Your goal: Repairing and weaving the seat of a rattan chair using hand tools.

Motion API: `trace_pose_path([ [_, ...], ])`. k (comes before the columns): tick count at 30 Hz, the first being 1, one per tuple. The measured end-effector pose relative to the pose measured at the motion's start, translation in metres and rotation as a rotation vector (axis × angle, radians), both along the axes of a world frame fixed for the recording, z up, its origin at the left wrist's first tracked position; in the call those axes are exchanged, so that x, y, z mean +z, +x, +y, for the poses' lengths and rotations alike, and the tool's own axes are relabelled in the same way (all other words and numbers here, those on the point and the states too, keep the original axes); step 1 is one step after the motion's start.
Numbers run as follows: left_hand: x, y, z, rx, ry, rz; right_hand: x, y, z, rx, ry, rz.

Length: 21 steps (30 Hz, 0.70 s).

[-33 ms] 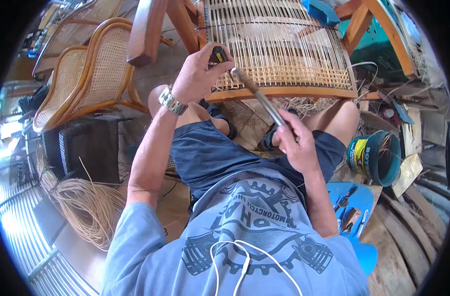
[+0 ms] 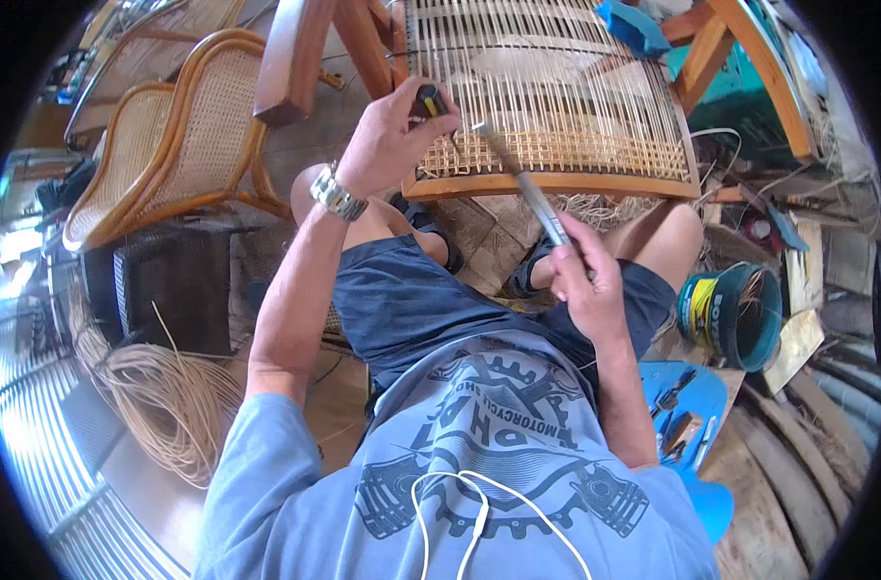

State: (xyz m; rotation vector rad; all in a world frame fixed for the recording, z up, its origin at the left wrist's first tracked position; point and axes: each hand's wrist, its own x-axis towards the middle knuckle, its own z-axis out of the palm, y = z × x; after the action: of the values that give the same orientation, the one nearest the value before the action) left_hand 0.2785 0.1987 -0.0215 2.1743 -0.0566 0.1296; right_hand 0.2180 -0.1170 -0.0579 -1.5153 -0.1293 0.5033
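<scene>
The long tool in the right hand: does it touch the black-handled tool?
Apart. The head view shows cane strands through the gap between the long tool and the black-handled tool.

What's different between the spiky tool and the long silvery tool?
The spiky tool looks shorter than the silvery tool. The spiky tool has a thin rod; the silvery tool's shaft is thicker. The spiky tool shows black and yellow; the silvery tool shows shiny metal. Both are held, in left grip and right grip.

This looks like a cane-furniture workshop: a partly woven frame (image 2: 556, 184), a cane chair (image 2: 208, 140), a coil of cane (image 2: 174, 406), hand tools (image 2: 685, 430) and scattered cane scraps (image 2: 619, 209) show it.
</scene>
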Motion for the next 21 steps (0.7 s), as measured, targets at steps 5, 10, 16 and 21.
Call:
trace_pose_path([
  [5,-0.002,0.033,-0.003,0.043,0.059,-0.151,-0.005,0.022,-0.018,-0.159,0.082,0.001],
  [10,-0.014,0.044,-0.004,-0.034,0.218,-0.145,-0.004,0.033,-0.014,-0.176,0.12,-0.022],
  [16,-0.017,0.041,-0.01,-0.082,0.236,-0.272,-0.001,0.037,0.009,-0.228,0.09,-0.029],
  [21,-0.009,0.031,-0.006,0.005,0.133,-0.132,-0.004,0.032,0.006,0.036,0.009,-0.043],
])
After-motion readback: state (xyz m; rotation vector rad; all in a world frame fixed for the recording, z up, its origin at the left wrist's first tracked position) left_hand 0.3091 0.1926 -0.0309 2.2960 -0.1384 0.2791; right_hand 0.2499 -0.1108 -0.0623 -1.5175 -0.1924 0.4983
